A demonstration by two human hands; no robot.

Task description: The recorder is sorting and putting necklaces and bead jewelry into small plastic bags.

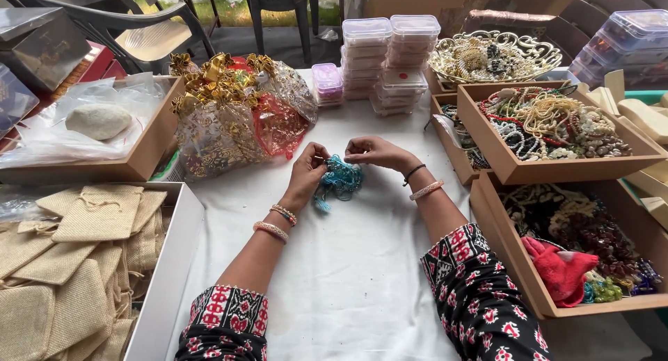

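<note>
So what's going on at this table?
A person sits at a white-covered table, both hands on a tangle of turquoise beads. The left hand grips its left side; the right hand pinches the top. Wooden trays of necklaces sit to the right, clear boxes behind, gift pouches and burlap bags to the left.

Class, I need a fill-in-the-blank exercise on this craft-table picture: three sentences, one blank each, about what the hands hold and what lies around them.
1. Both hands, left hand and right hand, hold a tangle of beads coloured ____.
2. The white box at the left holds small pouches made of ____.
3. The stone lies on a clear ____ bag.

Missing words: blue; burlap; plastic
</note>
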